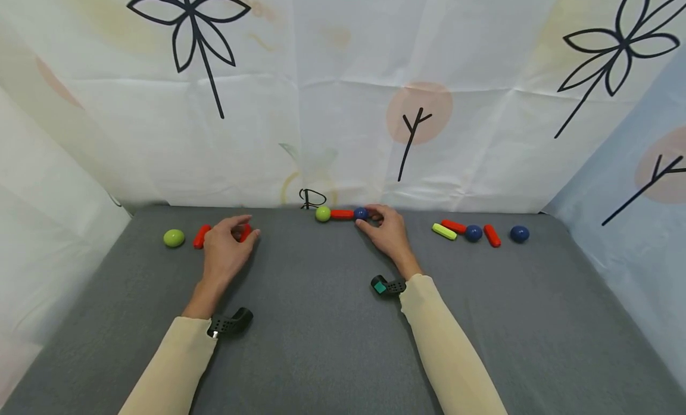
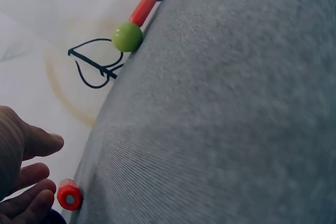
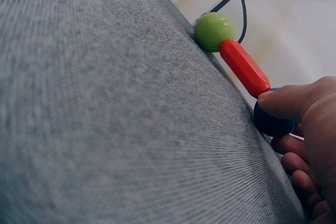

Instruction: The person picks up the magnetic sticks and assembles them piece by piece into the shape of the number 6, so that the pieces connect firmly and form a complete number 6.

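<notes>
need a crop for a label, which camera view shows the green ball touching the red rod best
The right wrist view: the green ball appears largest there, uncovered, meeting the red rod. The left wrist view shows it uncovered but smaller; the head view shows it whole but tiny.

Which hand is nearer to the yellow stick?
Right. The right hand, holding a blue ball, is left of the yellow stick; the left hand is much farther left, beside a red stick.

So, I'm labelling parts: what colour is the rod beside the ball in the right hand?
Red; the rod shows best in the right wrist view.
</notes>
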The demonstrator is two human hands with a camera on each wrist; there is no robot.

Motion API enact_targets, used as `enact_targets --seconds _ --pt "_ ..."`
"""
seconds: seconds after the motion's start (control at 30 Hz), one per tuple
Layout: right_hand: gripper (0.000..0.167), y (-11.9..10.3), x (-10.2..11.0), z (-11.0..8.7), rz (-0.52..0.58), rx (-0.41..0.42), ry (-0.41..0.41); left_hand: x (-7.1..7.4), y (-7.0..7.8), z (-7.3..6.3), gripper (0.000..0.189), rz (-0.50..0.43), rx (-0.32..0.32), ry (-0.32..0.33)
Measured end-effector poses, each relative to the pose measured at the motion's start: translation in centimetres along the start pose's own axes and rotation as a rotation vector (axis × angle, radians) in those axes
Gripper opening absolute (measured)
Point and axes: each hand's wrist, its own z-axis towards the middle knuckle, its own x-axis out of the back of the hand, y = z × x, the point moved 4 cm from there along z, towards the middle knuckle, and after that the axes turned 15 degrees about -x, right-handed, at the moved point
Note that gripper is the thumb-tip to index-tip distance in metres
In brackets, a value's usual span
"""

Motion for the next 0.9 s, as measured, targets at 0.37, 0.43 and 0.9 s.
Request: enact_targets --seconds 0.37,0.43,0.9 --pt "0.042 0.28 -0.08 -0.06 -0.009 -0.013 -0.009 -0.43 -0.55 -0.56 0.033 0.006 -0.003 0.021" --pt "0.042 0.28 -0.09 -0.07 -0.006 -0.012 -0.009 -0.47 -0.61 -0.61 0.033 0.008 0.001 0.023" --pt "0.041 0.37 -0.17 -0.08 0.003 -0.017 -0.01 -0.64 -0.68 -0.8 0.033 0.015 0.039 0.0"
